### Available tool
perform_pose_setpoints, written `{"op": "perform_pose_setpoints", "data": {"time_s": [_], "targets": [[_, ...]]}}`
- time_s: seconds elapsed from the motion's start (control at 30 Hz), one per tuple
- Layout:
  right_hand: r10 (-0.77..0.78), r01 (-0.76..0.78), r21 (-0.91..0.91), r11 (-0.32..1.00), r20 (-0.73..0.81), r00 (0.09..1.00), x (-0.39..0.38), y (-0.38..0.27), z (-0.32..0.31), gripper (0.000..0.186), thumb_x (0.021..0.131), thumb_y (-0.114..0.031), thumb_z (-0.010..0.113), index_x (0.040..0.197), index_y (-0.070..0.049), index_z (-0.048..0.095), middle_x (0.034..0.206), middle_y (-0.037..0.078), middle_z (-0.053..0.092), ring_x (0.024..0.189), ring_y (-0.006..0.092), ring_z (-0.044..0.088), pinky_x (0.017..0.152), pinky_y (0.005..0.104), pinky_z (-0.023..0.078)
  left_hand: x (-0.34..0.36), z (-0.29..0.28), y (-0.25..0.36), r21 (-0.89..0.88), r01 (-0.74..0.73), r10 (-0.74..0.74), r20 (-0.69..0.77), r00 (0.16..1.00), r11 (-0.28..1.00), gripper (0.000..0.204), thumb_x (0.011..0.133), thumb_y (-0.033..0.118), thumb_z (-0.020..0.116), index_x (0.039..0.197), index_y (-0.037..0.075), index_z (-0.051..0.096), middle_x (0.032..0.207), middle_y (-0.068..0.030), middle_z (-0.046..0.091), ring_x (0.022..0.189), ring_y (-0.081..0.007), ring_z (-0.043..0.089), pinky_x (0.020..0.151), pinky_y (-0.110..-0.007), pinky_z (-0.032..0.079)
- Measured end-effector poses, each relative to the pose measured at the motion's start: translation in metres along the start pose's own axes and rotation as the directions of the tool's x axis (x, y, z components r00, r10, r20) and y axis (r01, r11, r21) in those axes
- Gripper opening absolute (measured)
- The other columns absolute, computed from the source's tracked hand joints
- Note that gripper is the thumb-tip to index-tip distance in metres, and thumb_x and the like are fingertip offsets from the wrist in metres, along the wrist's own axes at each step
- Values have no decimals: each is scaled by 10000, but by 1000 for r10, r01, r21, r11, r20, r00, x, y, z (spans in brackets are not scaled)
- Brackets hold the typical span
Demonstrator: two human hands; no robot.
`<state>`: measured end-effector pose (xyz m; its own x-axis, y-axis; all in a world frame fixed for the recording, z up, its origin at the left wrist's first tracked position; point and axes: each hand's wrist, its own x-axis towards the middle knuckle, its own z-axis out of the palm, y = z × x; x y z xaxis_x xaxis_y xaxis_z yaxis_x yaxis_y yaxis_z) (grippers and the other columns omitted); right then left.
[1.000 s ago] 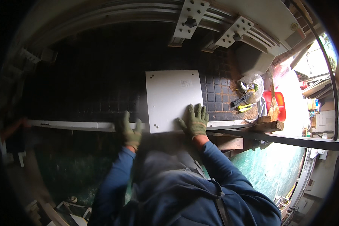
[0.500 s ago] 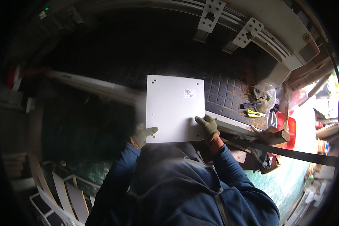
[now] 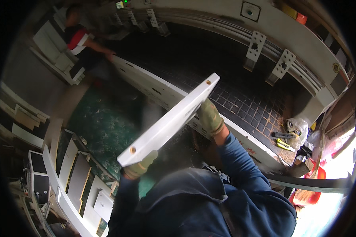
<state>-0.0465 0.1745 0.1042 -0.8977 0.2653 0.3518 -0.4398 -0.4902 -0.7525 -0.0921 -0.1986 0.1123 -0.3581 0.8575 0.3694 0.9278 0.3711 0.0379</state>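
A white rectangular panel (image 3: 168, 118) is raised in front of me and tilted up, showing its long narrow edge with a small brass-coloured hole near each end. My left hand (image 3: 140, 166), in a green glove, grips its lower left end, partly hidden behind it. My right hand (image 3: 209, 116), also gloved, holds the far side near the upper right end, its fingertips hidden by the board. Behind the panel is the white front edge (image 3: 245, 142) of a machine bed with a black gridded surface (image 3: 257, 110).
A person (image 3: 79, 39) in a red, white and dark shirt reaches to the bed's far left end. Clamps (image 3: 255, 47) line the rail above. Leaning boards (image 3: 79, 173) stand at lower left. Cutters (image 3: 284, 144), a bag (image 3: 298, 126) and a red dustpan (image 3: 316, 173) are at right.
I have raised the panel and turned it from face-up to edge-on, both hands on it. The view has swung left, bringing the other person and leaning boards further into sight.
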Motion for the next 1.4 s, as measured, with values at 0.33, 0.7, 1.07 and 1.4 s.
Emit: {"op": "perform_pose_setpoints", "data": {"time_s": [0.33,0.7,1.07,1.4], "targets": [[-467,496,-700,514,257,846,125,116,188,344,1141,-224,438,1334,11,598,1091,153,734,954,250,723,840,362,593,-99,16,13,-137,437,-450,-86,889,889,335,944,136,784,1207,0,627,967,-110,629,840,-284,629,748,-396,535],[-249,506,-445,739,519,818,90,228,348,230,1144,-197,437,1209,-24,575,948,115,738,800,205,727,695,339,586,-163,-31,32,-275,489,-553,-547,628,828,658,947,184,720,1484,-105,475,1369,-281,613,1111,-412,689,914,-440,595],[-270,554,-238,798,680,681,100,278,379,238,1065,-69,516,1274,-4,609,972,145,768,853,256,775,733,357,617,-170,-24,35,-52,689,-602,-537,591,723,636,929,182,728,1464,-75,501,1372,-286,602,1142,-411,674,894,-428,602],[-146,409,-309,859,617,773,124,309,346,411,1033,-51,550,1435,32,552,1211,179,730,1059,302,741,906,388,601,-137,-14,40,-204,656,-653,-504,565,726,622,917,171,786,1435,-39,514,1293,-250,634,1111,-372,684,884,-426,586]]}}
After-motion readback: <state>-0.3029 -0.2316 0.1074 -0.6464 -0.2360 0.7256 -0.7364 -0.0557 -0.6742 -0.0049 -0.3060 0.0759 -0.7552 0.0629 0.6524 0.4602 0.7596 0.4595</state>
